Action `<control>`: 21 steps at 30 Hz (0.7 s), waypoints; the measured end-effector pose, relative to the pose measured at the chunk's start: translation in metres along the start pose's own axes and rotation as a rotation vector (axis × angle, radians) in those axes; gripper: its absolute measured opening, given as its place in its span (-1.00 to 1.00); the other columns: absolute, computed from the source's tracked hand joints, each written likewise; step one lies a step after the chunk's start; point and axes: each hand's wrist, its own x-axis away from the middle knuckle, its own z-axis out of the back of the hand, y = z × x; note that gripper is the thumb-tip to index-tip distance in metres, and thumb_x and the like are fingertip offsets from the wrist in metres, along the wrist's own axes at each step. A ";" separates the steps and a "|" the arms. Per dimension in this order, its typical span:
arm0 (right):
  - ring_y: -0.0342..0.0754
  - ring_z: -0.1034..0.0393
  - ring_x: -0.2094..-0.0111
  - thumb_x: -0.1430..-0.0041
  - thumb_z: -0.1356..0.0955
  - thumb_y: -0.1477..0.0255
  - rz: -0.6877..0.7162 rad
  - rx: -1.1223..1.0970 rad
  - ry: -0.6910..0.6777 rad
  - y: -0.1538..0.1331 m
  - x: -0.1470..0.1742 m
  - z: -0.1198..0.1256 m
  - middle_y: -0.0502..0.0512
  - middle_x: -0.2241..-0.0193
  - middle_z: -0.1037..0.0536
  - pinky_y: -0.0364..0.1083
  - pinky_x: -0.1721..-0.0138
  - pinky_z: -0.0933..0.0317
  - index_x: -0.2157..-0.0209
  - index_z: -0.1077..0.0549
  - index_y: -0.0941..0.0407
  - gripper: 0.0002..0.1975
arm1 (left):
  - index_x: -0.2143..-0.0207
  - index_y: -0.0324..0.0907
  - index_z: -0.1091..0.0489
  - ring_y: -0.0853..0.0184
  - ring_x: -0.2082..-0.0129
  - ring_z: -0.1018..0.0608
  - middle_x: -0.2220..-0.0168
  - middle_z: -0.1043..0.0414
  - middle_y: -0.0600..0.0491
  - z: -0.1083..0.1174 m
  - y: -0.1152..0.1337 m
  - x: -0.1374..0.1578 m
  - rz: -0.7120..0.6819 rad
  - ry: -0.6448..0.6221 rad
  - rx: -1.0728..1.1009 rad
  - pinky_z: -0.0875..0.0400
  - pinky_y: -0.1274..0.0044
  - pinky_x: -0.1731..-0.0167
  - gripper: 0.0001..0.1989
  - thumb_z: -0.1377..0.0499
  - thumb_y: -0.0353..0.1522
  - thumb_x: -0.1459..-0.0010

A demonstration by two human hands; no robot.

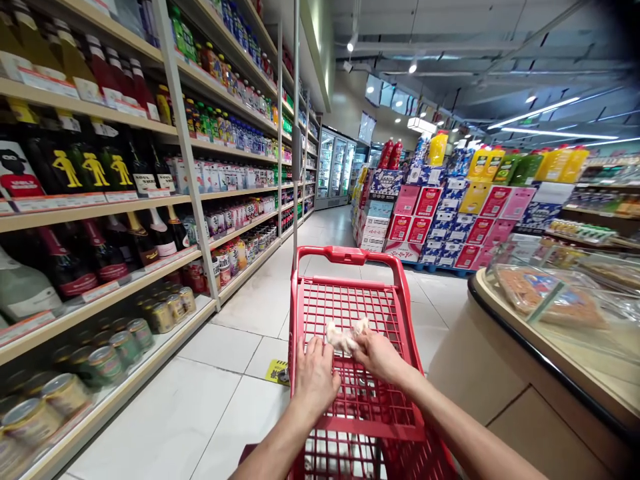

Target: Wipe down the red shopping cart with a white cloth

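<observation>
In the head view my right hand (377,357) pinches a crumpled white, soft-looking thing (343,338), perhaps tissue or cloth; its kind is not clear. My left hand (315,373) lies palm down on the left part of a red shopping cart's grid (385,307), its fingers stretched forward beside the white thing. Whether those fingertips touch it I cannot tell. The cart's red handle (345,254) stands beyond both hands. Below the grid, the lower basket is partly hidden by my arms.
Shelves of bottles and cans (210,220) run along the left. A glass-topped display counter (525,360) with packaged food stands close on the right. Stacked drink cartons (415,213) rise ahead. The tiled aisle (240,353) leads between them towards glass-door fridges (335,163).
</observation>
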 end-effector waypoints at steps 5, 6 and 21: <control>-0.14 -0.33 0.43 -0.02 -0.26 0.41 -0.224 -0.116 0.125 0.010 -0.009 0.014 0.04 0.42 -0.47 -0.20 0.43 -0.12 0.14 -0.35 0.12 -0.69 | -0.05 -0.18 -0.10 0.21 -0.05 -0.24 0.03 -0.29 -0.04 -0.004 -0.001 0.002 -0.017 0.034 -0.012 0.13 0.22 -0.13 -0.45 -0.07 -0.39 0.06; -0.13 -0.34 0.40 -0.03 -0.26 0.41 -0.238 -0.095 0.206 0.008 -0.014 0.014 0.06 0.36 -0.46 -0.19 0.40 -0.14 0.04 -0.28 0.10 -0.61 | -0.08 -0.18 -0.06 0.21 -0.05 -0.24 0.02 -0.28 -0.05 -0.005 -0.001 0.002 -0.022 0.035 -0.023 0.13 0.22 -0.13 -0.41 -0.07 -0.39 0.06; -0.15 -0.33 0.31 -0.09 -0.17 0.50 -0.128 0.008 0.088 0.010 0.015 0.017 0.03 0.31 -0.46 -0.22 0.35 -0.10 0.17 -0.39 0.03 -0.70 | -0.12 -0.20 -0.01 0.19 -0.01 -0.24 0.08 -0.28 -0.06 -0.010 -0.001 -0.003 -0.025 -0.005 -0.098 0.17 0.21 -0.12 -0.34 -0.06 -0.38 0.09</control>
